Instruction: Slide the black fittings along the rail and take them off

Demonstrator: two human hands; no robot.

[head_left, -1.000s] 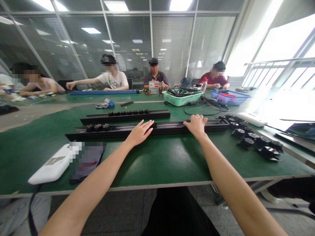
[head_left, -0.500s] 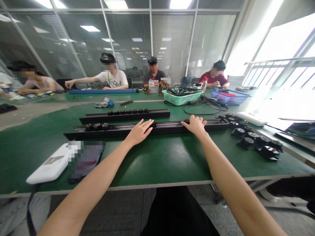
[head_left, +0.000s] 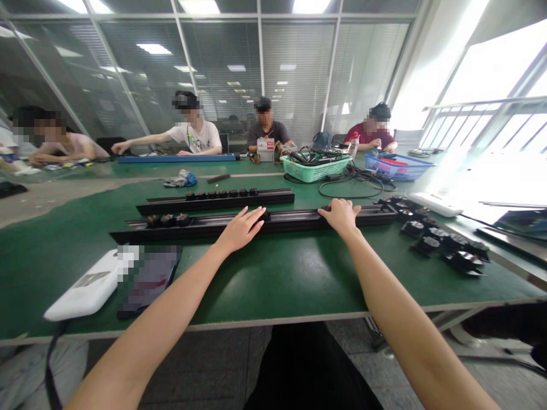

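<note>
A long black rail point(head_left: 299, 221) with an open channel lies across the green table in front of me. My left hand point(head_left: 241, 230) rests over its middle, fingers stretched out. Under those fingertips a small black block point(head_left: 265, 215) partly shows in the channel. Further right, my right hand point(head_left: 342, 217) is bent over the rail, its thumb and fingers closed around a small black module point(head_left: 326, 208) that they mostly hide. Several black modules point(head_left: 167, 220) with metal contacts sit in the rail's left part. Behind lies a second black rail point(head_left: 217, 200), also holding several modules.
Loose black modules point(head_left: 431, 239) are spread at the right. A white device point(head_left: 85, 287) and a dark phone-like slab point(head_left: 149, 282) lie front left. Beyond the rails are a green basket point(head_left: 316, 169) of cables and a blue basket point(head_left: 399, 169). Several people sit across the table.
My right hand has shifted slightly to the right along the rail. My left hand stays almost in place. Across the table, the person in the middle has moved a hand.
</note>
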